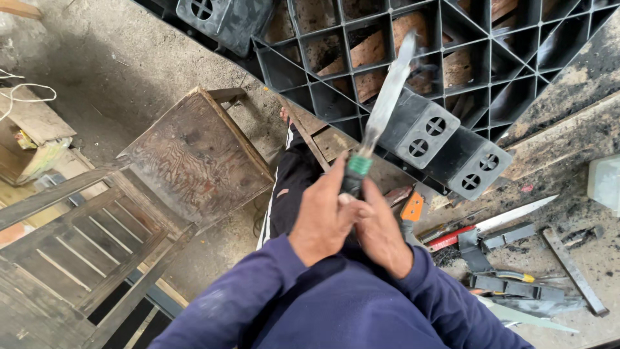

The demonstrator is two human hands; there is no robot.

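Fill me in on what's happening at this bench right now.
A person in a dark blue top grips a knife with both hands, blade pointing up and away. The left hand and the right hand are wrapped together around the handle, just below a green band. Past the blade lies a black plastic pallet. To the right, on a dirty bench, lie another knife with a red handle and assorted metal pieces. A worn wooden chair stands at the left.

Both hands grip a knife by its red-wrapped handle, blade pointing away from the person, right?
Not quite: the head view shows the wrap is green, not red. Both the left hand and right hand do grip the knife, blade pointing away.
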